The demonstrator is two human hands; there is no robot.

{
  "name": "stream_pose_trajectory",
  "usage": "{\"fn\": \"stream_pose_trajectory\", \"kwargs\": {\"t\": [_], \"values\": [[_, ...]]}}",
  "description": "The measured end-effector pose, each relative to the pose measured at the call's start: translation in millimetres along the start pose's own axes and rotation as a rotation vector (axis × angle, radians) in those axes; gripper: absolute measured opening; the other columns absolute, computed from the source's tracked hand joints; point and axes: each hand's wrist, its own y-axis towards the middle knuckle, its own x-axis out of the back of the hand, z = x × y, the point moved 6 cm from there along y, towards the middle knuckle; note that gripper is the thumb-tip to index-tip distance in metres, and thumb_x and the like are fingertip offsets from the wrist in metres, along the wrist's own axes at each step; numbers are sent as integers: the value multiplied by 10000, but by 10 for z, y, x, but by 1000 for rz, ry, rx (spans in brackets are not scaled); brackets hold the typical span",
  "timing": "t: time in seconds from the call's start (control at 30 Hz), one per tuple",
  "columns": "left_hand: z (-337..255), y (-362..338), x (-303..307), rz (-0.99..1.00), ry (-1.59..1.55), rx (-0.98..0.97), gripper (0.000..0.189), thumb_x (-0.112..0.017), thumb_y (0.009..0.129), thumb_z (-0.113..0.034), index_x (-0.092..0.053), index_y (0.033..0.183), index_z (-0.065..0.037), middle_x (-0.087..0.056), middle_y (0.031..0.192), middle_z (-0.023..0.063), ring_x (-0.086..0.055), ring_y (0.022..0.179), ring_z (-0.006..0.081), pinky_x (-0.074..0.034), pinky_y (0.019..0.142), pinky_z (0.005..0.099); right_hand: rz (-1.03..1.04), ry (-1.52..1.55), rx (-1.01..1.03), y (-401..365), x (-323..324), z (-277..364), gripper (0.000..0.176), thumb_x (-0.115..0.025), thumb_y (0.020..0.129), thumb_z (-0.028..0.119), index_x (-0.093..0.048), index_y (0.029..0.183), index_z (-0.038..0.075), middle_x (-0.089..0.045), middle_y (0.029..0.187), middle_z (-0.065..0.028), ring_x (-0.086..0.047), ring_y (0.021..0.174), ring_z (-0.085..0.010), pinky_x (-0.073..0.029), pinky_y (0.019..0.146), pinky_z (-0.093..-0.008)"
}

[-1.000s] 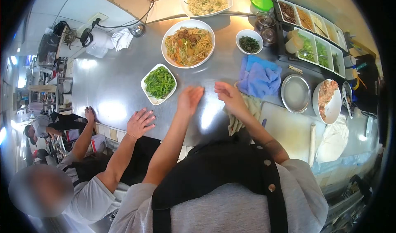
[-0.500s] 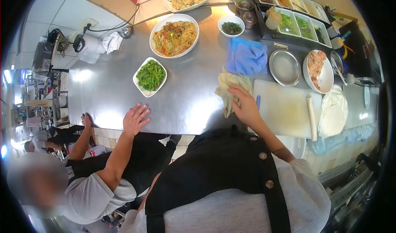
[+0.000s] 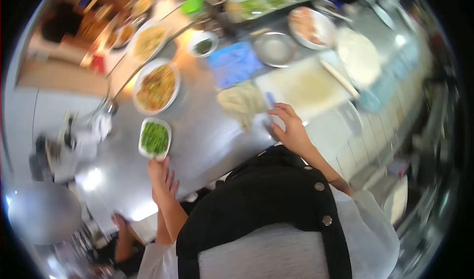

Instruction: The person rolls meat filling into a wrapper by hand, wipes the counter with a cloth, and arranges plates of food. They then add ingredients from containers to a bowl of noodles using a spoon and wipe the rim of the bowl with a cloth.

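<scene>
Head view: the right hand (image 3: 291, 128) rests on the shiny steel counter (image 3: 207, 141), fingers loosely spread and holding nothing, fingertips at the near left corner of the white rectangular cutting board (image 3: 306, 84). The crumpled beige cloth (image 3: 242, 101) lies just left of it. A co-worker's hand (image 3: 162, 176) touches the white rectangular dish of greens (image 3: 155, 138), far left. The left hand is out of sight.

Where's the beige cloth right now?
Head view, upper centre: the beige cloth lies on the counter, just left of the cutting board, below the blue cloth, near the right hand.
</scene>
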Motion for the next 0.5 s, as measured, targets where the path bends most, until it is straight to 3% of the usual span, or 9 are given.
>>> {"fn": "stream_pose_trajectory", "kwargs": {"t": [0.03,0.1,0.3,0.4,0.47,0.5], "values": [[6,0,-124,-46,-403,279,248,-429,887,-78,-498,1086,53,-577,999,146,-608,791,318,-555,636,378,-68,-9,-62,-143,111,-21,317,-613,756,31,-583,1071,54,-488,1213,-197,-532,1046,-368,-448,865,-386],[-33,61,-183,-170,-300,185,279,-402,876,-37,-471,1102,111,-572,1015,183,-612,818,305,-572,685,348,-184,-50,-139,-442,279,-126,314,-612,755,28,-584,1067,51,-489,1206,-200,-534,1037,-373,-451,860,-386],[-307,-250,-266,-134,-268,141,301,-372,867,-25,-486,1134,52,-582,1006,177,-620,809,271,-559,634,302,-315,-133,-284,-990,546,-232,330,-619,747,6,-591,1068,73,-505,1188,-186,-522,1072,-374,-451,878,-401],[-477,-559,-499,-67,-227,129,304,-389,873,-32,-498,1152,14,-591,1003,169,-623,795,252,-550,619,293,-335,-140,-273,-1026,674,-269,326,-594,740,-1,-588,1063,45,-486,1177,-215,-507,1067,-389,-447,877,-397],[-624,-751,-760,142,-260,120,300,-442,897,-76,-492,1184,-2,-591,1027,174,-623,823,253,-547,614,286,-353,-141,-276,-945,795,-350,342,-604,735,5,-590,1074,52,-480,1186,-211,-497,1092,-379,-434,903,-391],[-634,-759,-799,135,-271,116,300,-442,897,-76,-492,1184,-2,-591,1027,174,-623,823,253,-547,614,286,-350,-143,-263,-892,836,-366,342,-604,735,5,-590,1074,52,-480,1186,-211,-497,1092,-379,-434,903,-391]]}}
